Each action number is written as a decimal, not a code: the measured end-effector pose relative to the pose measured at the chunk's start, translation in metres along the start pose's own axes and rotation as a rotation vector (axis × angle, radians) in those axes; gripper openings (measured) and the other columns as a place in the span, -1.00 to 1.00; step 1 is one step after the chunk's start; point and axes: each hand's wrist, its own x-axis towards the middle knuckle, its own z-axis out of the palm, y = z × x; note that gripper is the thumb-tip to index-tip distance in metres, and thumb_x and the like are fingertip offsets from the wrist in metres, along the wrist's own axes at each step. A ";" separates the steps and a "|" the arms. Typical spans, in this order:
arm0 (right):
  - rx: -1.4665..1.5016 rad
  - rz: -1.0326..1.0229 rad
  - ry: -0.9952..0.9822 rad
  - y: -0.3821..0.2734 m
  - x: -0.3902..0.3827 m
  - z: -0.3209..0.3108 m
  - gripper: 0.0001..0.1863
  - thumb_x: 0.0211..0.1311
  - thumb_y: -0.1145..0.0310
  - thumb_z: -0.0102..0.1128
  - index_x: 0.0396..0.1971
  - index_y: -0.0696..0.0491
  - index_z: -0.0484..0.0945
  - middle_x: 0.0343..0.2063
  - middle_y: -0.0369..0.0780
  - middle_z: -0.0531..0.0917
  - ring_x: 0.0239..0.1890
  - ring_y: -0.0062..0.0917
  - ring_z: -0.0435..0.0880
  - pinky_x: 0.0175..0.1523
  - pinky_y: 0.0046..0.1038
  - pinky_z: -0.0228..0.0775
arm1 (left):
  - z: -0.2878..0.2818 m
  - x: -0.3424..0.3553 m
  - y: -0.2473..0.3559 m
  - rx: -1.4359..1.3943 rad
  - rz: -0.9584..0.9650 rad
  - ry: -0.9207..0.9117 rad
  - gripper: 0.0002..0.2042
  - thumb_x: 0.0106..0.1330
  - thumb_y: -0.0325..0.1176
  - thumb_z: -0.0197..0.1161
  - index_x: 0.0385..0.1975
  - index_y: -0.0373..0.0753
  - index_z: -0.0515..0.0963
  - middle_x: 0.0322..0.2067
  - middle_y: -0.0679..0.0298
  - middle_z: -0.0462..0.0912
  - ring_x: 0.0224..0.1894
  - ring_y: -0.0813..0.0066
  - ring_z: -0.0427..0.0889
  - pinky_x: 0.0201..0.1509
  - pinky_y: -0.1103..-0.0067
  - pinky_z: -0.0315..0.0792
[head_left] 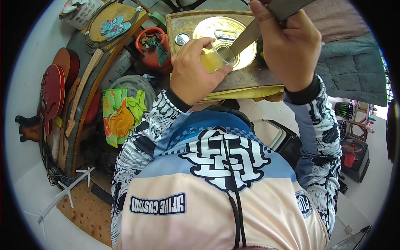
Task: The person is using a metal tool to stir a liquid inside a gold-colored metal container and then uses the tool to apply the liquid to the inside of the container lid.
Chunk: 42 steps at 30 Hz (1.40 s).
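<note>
My left hand [193,72] is wrapped round a clear cup [211,61] of yellow contents, with thumb and fingertips at its rim. My right hand [291,46] grips a long, flat grey metal blade [246,36], angled down to the cup's mouth; whether its tip touches the cup is unclear. Beneath both, a large round gold lid [203,30] with a pull tab lies on a worn wooden tabletop [260,75]. A small round silver-rimmed item [182,39] sits left of the lid.
Left: a red gas cylinder [151,43], guitars [53,96], a shelf with coiled cable [98,43] and slippers [114,27], and a green bag [114,133]. Right: a grey quilted cloth [352,75], a rack [354,123] and a dark box-like unit [354,160].
</note>
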 end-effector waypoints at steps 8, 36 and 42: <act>0.106 0.218 0.054 0.000 0.015 -0.023 -0.93 0.28 0.52 0.32 -0.33 0.21 0.64 -0.54 -0.29 0.65 -0.45 -0.70 0.59 -0.33 -0.55 0.42 | -0.001 -0.007 -0.007 0.009 -0.009 0.008 -0.40 0.00 -0.21 0.64 0.04 -0.31 0.58 -0.14 0.11 0.69 -0.13 0.24 0.65 0.02 0.41 0.54; -0.083 0.068 -0.034 0.012 -0.012 -0.003 -0.90 0.28 0.50 0.31 -0.27 0.20 0.64 -0.54 -0.15 0.66 -0.47 -0.40 0.67 -0.33 -0.41 0.42 | -0.018 0.001 -0.021 -0.548 -0.198 -0.035 -0.40 0.13 -0.39 0.61 0.16 -0.37 0.48 0.00 0.14 0.69 0.02 0.43 0.68 0.11 0.49 0.59; 0.149 0.152 -0.109 0.031 -0.013 -0.002 -0.86 0.31 0.44 0.30 -0.21 0.17 0.59 -0.54 -0.09 0.66 -0.49 -0.28 0.68 -0.36 -0.35 0.44 | -0.044 0.004 -0.015 -0.830 -0.247 -0.016 -0.43 0.24 -0.52 0.50 0.23 -0.39 0.41 0.11 0.07 0.62 0.12 0.40 0.64 0.24 0.49 0.55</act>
